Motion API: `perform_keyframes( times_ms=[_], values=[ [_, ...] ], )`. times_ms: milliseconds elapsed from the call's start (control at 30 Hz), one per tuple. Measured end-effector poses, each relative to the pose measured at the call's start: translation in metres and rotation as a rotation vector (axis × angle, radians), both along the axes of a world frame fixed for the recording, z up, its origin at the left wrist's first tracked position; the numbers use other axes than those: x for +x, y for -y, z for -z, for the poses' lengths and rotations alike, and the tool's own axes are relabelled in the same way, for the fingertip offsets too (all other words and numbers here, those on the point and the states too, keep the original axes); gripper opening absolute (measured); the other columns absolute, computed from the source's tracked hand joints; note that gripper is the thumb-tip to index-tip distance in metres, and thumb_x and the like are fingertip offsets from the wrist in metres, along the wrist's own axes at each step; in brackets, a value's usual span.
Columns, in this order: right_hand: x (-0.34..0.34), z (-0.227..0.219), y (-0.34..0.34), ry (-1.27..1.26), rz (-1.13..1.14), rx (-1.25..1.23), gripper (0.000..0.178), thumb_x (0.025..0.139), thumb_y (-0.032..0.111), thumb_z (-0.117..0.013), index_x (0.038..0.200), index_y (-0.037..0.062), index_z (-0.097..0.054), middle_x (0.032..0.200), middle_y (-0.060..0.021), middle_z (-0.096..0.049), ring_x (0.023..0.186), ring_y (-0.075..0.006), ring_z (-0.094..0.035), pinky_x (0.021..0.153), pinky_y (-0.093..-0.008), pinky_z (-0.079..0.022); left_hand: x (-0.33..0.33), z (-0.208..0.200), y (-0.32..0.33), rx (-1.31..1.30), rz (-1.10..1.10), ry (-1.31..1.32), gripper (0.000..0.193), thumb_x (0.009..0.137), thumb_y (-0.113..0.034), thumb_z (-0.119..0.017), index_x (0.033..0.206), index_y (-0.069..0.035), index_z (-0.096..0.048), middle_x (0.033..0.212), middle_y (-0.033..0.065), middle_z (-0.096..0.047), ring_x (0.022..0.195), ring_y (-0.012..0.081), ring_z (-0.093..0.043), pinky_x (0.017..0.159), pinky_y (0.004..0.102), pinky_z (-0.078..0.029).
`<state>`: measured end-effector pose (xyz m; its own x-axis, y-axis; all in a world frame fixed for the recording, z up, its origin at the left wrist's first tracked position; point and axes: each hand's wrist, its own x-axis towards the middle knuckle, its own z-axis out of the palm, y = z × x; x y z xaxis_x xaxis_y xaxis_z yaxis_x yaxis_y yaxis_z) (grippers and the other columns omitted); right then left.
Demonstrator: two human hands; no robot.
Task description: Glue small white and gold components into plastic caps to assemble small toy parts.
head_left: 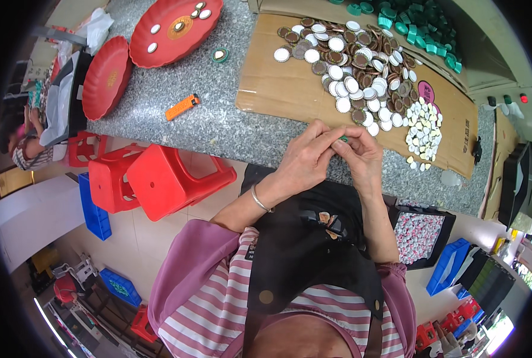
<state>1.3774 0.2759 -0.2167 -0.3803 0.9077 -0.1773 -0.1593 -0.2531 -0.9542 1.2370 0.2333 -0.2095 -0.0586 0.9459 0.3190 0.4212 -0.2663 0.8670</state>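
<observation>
Left hand [305, 158] and right hand [364, 161] meet at the counter's near edge; right fingertips pinched on small green piece [343, 138], left grip hidden, cannot tell. Beyond, cardboard [269, 86] bearing heaped discs [360, 61]; farther, green cups [418, 36].

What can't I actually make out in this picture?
All in the head view:
Small green piece: mostly covered by the fingers of the left hand and right hand, so its full shape is hidden.
Large red dish: its far rim is cut off by the top edge.
Pile of round discs: lower ones are hidden under those on top.
Other person at far left: too small and blurred to tell what they handle.
</observation>
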Motion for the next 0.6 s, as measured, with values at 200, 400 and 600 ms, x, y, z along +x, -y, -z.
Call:
perform_keyframes(
  times_ms=[200, 400, 600],
  values=[
    [0.003, 0.0, -0.005, -0.039, -0.037, -0.114, 0.018, 0.084, 0.005, -0.063, 0.101, 0.0007, -0.058, 0.088, -0.0045, -0.064, 0.08, -0.0086, -0.06, 0.071, -0.0225, -0.051, -0.01, -0.003, -0.006, -0.086, 0.079, 0.08, 0.041, 0.075, 0.005, -0.062, 0.115, -0.005, -0.058, 0.089, 0.0096, -0.055, 0.073, 0.0211, -0.057, 0.062, 0.0286, -0.048],
    [0.001, -0.007, -0.008, 0.001, -0.033, -0.101, 0.018, 0.086, 0.009, -0.061, 0.102, 0.0008, -0.058, 0.087, -0.004, -0.064, 0.079, -0.0081, -0.06, 0.07, -0.0232, -0.052, -0.014, -0.005, -0.007, -0.123, 0.094, 0.221, 0.04, 0.075, 0.004, -0.062, 0.114, -0.005, -0.058, 0.09, 0.0101, -0.057, 0.071, 0.0205, -0.057, 0.063, 0.0289, -0.048],
    [0.001, 0.002, -0.009, 0.031, -0.008, -0.088, 0.017, 0.087, 0.009, -0.06, 0.102, 0.0014, -0.058, 0.087, -0.0023, -0.062, 0.078, -0.0073, -0.058, 0.069, -0.0229, -0.052, -0.011, -0.007, -0.009, -0.102, 0.059, 0.064, 0.038, 0.074, 0.003, -0.063, 0.111, -0.005, -0.059, 0.09, 0.0093, -0.057, 0.069, 0.0189, -0.057, 0.061, 0.0288, -0.046]
  ],
)
